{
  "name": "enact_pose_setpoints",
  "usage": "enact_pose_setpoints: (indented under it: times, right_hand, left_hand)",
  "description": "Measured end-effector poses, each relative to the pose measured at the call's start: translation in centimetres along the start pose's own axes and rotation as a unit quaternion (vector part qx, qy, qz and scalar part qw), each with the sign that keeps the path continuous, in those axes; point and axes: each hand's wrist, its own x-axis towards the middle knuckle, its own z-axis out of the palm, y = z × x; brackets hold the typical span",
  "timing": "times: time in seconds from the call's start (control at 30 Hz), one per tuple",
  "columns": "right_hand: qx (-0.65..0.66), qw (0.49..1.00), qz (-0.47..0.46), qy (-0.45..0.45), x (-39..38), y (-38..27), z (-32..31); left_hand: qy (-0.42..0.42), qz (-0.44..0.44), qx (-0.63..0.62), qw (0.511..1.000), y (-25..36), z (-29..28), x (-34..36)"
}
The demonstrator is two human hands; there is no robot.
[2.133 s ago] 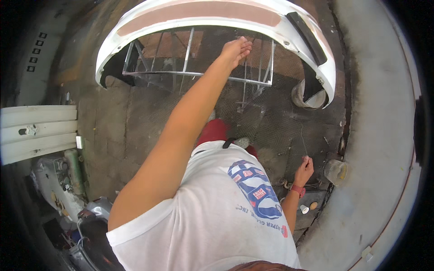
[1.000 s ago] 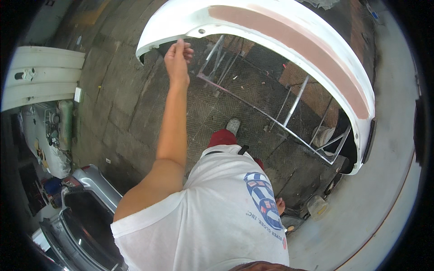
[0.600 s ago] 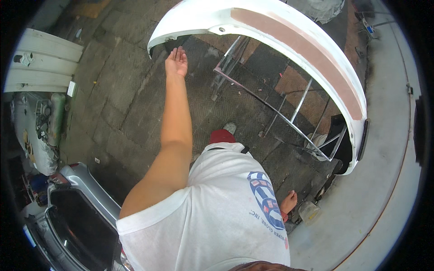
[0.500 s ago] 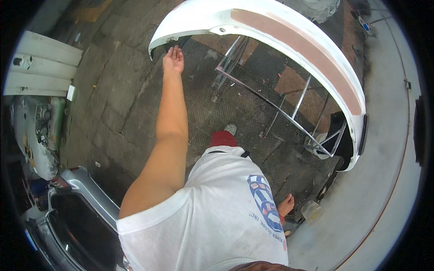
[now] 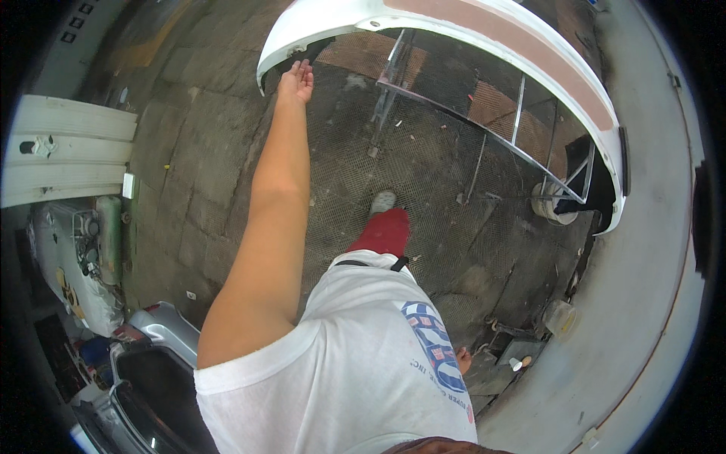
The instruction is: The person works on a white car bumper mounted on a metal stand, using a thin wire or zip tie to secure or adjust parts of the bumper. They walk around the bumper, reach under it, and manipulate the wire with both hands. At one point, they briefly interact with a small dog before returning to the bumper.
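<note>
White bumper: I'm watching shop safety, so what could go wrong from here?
The left hand is close to one end of the white bumper; a bump might shift it. The shoe is near the metal frame; a step could perhaps knock the frame.

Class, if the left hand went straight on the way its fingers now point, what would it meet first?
Probably the left end of the white curved panel, just ahead of the left hand in the picture, though depth is unclear.
</note>
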Motion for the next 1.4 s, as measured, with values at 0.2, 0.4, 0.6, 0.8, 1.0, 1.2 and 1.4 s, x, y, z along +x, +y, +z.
enact_pose_setpoints:
  times: [0.2,0.4,0.6,0.8,1.0,1.2,1.4]
  right_hand:
    - [-0.094,0.994,0.054,0.019,-4.9,1.4,3.2]
    - [-0.048,0.996,-0.060,0.047,-5.6,-11.0,3.9]
    - [0.005,0.985,-0.171,0.039,-1.7,-31.0,5.5]
    - [0.142,0.951,-0.266,-0.067,-4.0,-59.2,5.0]
    - [0.143,0.912,-0.380,-0.067,-5.3,-73.0,7.3]
    - [0.119,0.900,-0.416,-0.047,-3.9,-77.1,8.8]
    - [0.146,0.889,-0.432,-0.045,-2.3,-72.6,8.4]
  left_hand:
    - [-0.014,-0.001,-0.085,0.996,-0.7,0.0,2.4]
    - [-0.081,-0.046,-0.169,0.981,-1.1,-0.8,3.9]
    - [-0.123,-0.086,-0.132,0.980,-1.3,0.2,2.0]
    - [-0.180,-0.111,-0.004,0.977,2.0,-1.8,1.8]
    - [-0.216,-0.157,0.031,0.963,4.4,-4.2,0.7]
    - [-0.229,-0.185,-0.009,0.956,5.9,-5.3,0.0]
    - [-0.218,-0.170,-0.012,0.961,6.6,-5.2,-0.4]
